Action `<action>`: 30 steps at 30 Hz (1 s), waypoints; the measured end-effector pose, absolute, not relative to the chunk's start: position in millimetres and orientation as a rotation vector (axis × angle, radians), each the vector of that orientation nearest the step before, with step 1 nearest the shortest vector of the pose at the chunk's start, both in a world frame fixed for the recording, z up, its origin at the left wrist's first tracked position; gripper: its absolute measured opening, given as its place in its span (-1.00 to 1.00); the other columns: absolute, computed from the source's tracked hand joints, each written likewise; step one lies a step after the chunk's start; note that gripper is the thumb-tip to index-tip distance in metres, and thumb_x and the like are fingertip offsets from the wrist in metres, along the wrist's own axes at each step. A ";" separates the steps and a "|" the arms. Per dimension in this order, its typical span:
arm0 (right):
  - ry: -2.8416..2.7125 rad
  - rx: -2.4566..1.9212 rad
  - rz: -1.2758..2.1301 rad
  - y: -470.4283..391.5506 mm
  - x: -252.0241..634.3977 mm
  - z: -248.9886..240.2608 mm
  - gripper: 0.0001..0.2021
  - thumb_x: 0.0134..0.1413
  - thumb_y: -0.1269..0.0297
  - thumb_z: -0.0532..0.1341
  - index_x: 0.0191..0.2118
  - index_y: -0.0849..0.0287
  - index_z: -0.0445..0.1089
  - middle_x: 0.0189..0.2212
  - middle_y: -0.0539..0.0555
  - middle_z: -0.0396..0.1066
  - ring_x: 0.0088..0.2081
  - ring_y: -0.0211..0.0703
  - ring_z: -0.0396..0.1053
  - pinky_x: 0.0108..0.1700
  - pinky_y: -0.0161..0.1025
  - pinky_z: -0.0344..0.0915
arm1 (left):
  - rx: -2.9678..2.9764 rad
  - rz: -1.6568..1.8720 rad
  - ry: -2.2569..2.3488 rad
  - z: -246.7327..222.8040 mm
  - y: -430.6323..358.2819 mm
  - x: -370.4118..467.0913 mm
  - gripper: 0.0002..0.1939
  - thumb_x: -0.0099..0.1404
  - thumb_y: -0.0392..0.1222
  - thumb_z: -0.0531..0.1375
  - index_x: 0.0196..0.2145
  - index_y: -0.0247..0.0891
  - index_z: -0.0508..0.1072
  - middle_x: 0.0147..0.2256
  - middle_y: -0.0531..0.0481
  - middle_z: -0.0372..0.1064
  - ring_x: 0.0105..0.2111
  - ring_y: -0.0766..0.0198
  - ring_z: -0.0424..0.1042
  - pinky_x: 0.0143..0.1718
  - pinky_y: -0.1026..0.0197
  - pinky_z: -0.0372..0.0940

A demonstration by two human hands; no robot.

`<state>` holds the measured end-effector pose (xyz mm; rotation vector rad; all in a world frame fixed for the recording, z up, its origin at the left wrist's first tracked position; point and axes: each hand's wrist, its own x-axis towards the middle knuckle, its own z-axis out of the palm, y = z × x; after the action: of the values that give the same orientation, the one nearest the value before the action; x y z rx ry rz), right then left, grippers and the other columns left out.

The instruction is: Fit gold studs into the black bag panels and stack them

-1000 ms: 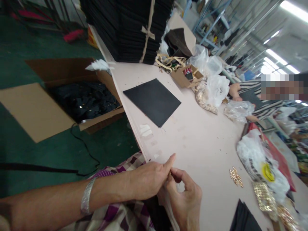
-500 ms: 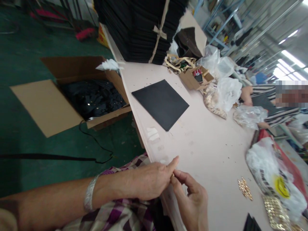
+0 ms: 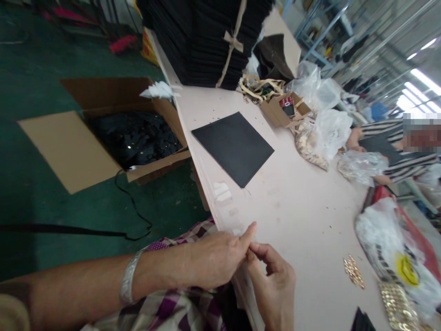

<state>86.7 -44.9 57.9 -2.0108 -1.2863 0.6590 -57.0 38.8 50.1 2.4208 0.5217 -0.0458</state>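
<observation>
My left hand (image 3: 220,257), a silver bangle on its wrist, is closed with the thumb or index finger pointing forward. Against it, my right hand (image 3: 272,280) pinches with thumb and index finger. Their fingertips meet just over the near table edge. A small gold-coloured piece showed between them a moment ago; the fingers now hide most of it. What the left fingers curl around is hidden. Beyond the hands, a flat black square panel (image 3: 234,149) lies on the pale table (image 3: 292,207). To the right is a small pile of gold-coloured metal pieces (image 3: 353,271).
A tied stack of black sheets (image 3: 206,41) stands at the table's far end. An open carton (image 3: 69,151) with black pieces sits left of the table. Along the right are a small box (image 3: 275,112), plastic bags (image 3: 332,131) and a gold-studded sheet (image 3: 398,305). Another person (image 3: 382,142) is opposite.
My right hand has shifted very slightly left, its fingertips still against the left hand. The gold-coloured glint between the fingers is less visible. The view has tilted a little.
</observation>
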 end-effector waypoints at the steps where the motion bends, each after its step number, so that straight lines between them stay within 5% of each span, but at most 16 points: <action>1: -1.282 -2.011 0.658 -43.8 86.9 57.0 -0.78 -0.05 0.23 0.23 -0.36 0.18 0.62 -0.52 0.02 0.55 -0.56 -0.24 0.35 -0.49 -0.36 0.28 | 2.417 -0.046 0.516 51.2 40.2 -57.6 -0.16 0.18 -0.47 0.02 0.33 -0.70 -0.29 -0.21 -0.28 0.56 -0.35 0.07 0.54 -0.48 0.19 0.25; 10: -1.099 -2.021 0.823 -31.0 78.6 49.9 -0.77 -0.01 0.16 0.20 -0.39 0.21 0.53 -0.47 0.05 0.53 -0.42 -0.16 0.42 -0.37 -0.32 0.31 | 2.345 0.003 0.555 53.3 48.0 -64.3 -0.17 0.17 -0.47 0.00 0.32 -0.77 -0.27 -0.21 -0.40 0.54 -0.36 0.02 0.55 -0.43 0.16 0.31; 17: -1.076 -1.762 1.066 -4.5 75.0 51.0 -0.74 0.19 0.11 0.13 -0.34 0.19 0.42 -0.44 0.03 0.45 -0.37 -0.18 0.36 -0.30 -0.30 0.29 | 1.825 0.362 0.693 36.1 58.9 -77.4 -0.44 0.41 -0.21 -0.04 0.32 -0.37 0.08 0.01 -0.29 0.45 -0.10 0.06 0.48 -0.08 0.09 0.32; 20: -1.372 -1.776 0.802 38.5 87.2 49.8 -0.75 0.24 0.13 0.10 -0.19 0.17 0.42 -0.33 0.05 0.49 -0.31 -0.15 0.39 -0.21 -0.24 0.29 | 1.314 0.510 0.738 28.4 66.9 -84.0 -0.54 0.38 -0.11 0.01 0.20 -0.24 0.28 -0.21 -0.04 0.49 -0.43 0.30 0.43 -0.33 0.23 0.31; 22: -1.633 -1.792 0.547 77.6 93.9 45.6 -0.77 0.28 0.21 0.05 -0.14 0.16 0.40 -0.27 0.09 0.49 -0.24 -0.11 0.40 -0.14 -0.19 0.28 | 1.160 0.547 0.793 23.1 71.1 -89.3 -0.59 0.31 -0.09 0.08 0.08 -0.25 0.37 -0.37 0.10 0.41 -0.62 0.44 0.22 -0.55 0.33 0.15; 26: -2.097 -1.773 0.121 137.1 95.0 34.8 -0.74 0.27 0.44 -0.05 -0.17 0.25 0.39 -0.25 0.22 0.47 -0.15 -0.01 0.36 -0.05 -0.11 0.22 | 1.029 0.615 0.965 12.4 73.2 -105.7 -0.64 0.23 0.01 0.17 -0.13 -0.31 0.45 -0.57 0.22 0.19 -0.68 0.48 -0.03 -0.67 0.36 -0.11; 30: -2.278 -1.781 0.101 115.6 87.8 34.4 -0.72 0.26 0.52 -0.07 -0.20 0.27 0.38 -0.32 0.20 0.45 -0.26 0.00 0.33 -0.13 -0.10 0.20 | 0.916 0.644 1.058 -0.1 67.7 -123.4 -0.53 0.21 0.16 0.21 -0.13 -0.31 0.43 -0.63 0.24 0.15 -0.69 0.46 -0.03 -0.67 0.36 -0.13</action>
<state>87.8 115.6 34.4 -1.7806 -2.2778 0.1009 -123.4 67.7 -0.1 0.9164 1.0584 0.6441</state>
